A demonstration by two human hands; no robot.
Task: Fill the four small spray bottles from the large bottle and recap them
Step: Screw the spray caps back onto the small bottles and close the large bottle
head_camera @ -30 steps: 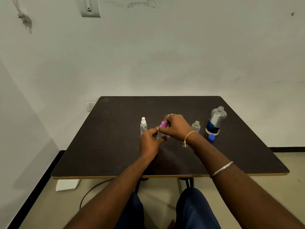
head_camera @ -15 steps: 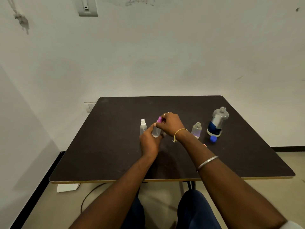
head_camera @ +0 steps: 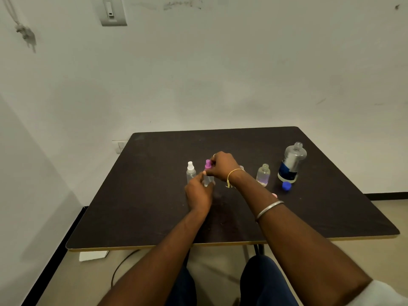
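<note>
Spray bottles are standing in a loose row across the middle of the dark table (head_camera: 154, 206), which is filling the lower centre of the frame. Leftmost, just left of centre, the white-capped spray bottle (head_camera: 190, 172) is standing upright with its cap on. Just to its right, the pink-capped spray bottle (head_camera: 208, 174) is sitting between both hands. The left hand (head_camera: 198, 193), reaching up from the lower middle of the frame, is curling its fingers around the clear body of that bottle. The right hand (head_camera: 221, 165) is coming in from the right above it, its fingertips pinching the pink spray cap (head_camera: 207, 164) at the bottle's top. A yellow thread (head_camera: 233, 176) is circling the right wrist, and a silver bangle (head_camera: 269, 208) is sitting further down the forearm.

Right of the hands, the top of another small bottle (head_camera: 241, 167) is peeking over the right wrist; the rest is hidden. Further right, an open small bottle (head_camera: 263, 174) is standing uncapped. Near the table's right edge, the large bottle (head_camera: 291, 162) is standing upright with its neck open, and its blue cap (head_camera: 286, 186) is lying on the table just in front of it.
</note>
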